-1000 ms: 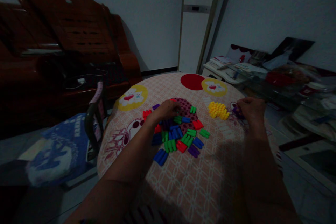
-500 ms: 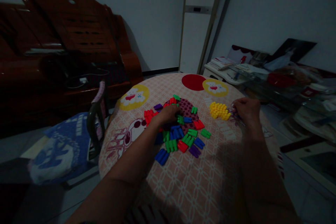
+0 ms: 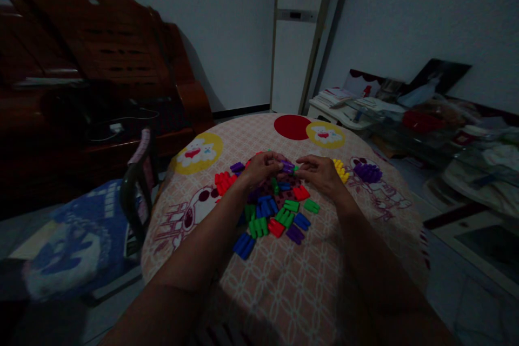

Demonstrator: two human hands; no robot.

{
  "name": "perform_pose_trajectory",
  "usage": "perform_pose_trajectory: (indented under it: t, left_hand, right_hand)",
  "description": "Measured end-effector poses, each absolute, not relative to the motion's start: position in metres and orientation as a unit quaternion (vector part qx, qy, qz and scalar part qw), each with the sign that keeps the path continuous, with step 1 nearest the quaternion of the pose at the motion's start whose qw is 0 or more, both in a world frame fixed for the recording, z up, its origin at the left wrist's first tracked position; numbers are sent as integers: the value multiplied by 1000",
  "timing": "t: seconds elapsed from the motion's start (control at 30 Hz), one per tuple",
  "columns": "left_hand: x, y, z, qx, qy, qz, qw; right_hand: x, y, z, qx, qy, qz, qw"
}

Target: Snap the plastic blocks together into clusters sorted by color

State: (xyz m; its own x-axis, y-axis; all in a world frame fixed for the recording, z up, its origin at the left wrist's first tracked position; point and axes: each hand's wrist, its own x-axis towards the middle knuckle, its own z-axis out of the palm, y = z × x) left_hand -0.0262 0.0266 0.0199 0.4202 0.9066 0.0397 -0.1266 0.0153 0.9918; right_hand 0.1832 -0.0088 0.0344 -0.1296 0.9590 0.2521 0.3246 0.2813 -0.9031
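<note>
Over the middle of the table, my left hand [image 3: 261,168] pinches a purple toy building block [image 3: 287,166] between thumb and fingertips. My right hand [image 3: 320,174] is just to the right of that block, thumb and fingers a little apart, with nothing visible between them. Beneath and in front of both hands lies a loose pile of blocks, among them green blocks [image 3: 258,227], blue blocks [image 3: 266,206] and red blocks [image 3: 225,181]. Partly behind my right hand sits a joined yellow block cluster [image 3: 340,171]. Farther right rests a purple block cluster [image 3: 367,173].
A patterned cloth covers the round table [image 3: 284,286]. To the left stands a chair [image 3: 140,184] with a blue cover, and behind it a wooden bench [image 3: 121,59]. At right, a low cabinet [image 3: 338,110] and a glass-topped stand hold papers and clutter.
My right hand has moved left from the far right of the table, uncovering the purple cluster. My left hand has come up from the pile with a purple block. The view has shifted slightly.
</note>
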Motion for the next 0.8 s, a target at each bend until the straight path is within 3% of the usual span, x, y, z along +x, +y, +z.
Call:
perform_pose_trajectory:
  t: [0.2,0.47,0.57,0.67,0.8]
  left_hand:
    - [-16,21,20,530,332,409,664]
    - [-12,18,21,577,314,410,633]
    - [-18,25,20,617,330,408,586]
    - [-28,34,16,634,360,403,553]
    - [-34,37,13,636,371,413,536]
  right_hand:
    - [164,-16,34,-444,-614,417,502]
    - [179,-7,45,-462,-561,433,533]
    - [222,-1,55,-528,-528,343,570]
    - [290,-3,62,-651,-444,179,589]
    - [377,-17,49,-798,-417,-24,434]
